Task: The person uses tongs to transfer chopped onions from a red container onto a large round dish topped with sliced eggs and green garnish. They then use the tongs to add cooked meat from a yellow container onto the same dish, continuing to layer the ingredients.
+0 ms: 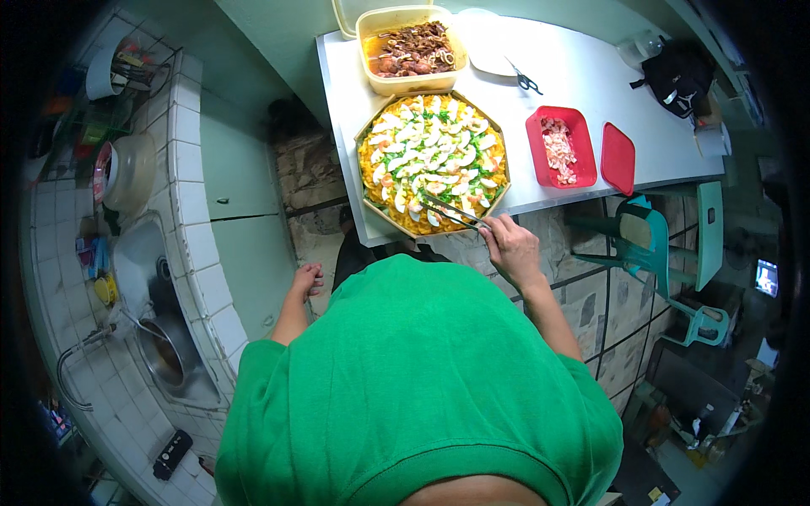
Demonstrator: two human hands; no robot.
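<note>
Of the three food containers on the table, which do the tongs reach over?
The octagonal tray, topped with white slices: the tongs in the right hand extend over it. The red tub and pale yellow box have no tongs above.

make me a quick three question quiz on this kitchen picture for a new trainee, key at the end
1. What tool does the right grip hold over the octagonal food tray?
2. Fill in, from the person's own side: the red tub stands to the ____ of that tray.
3. True or false: the red tub is covered.

Key:
1. Tongs
2. right
3. False; its red lid lies beside it
</note>
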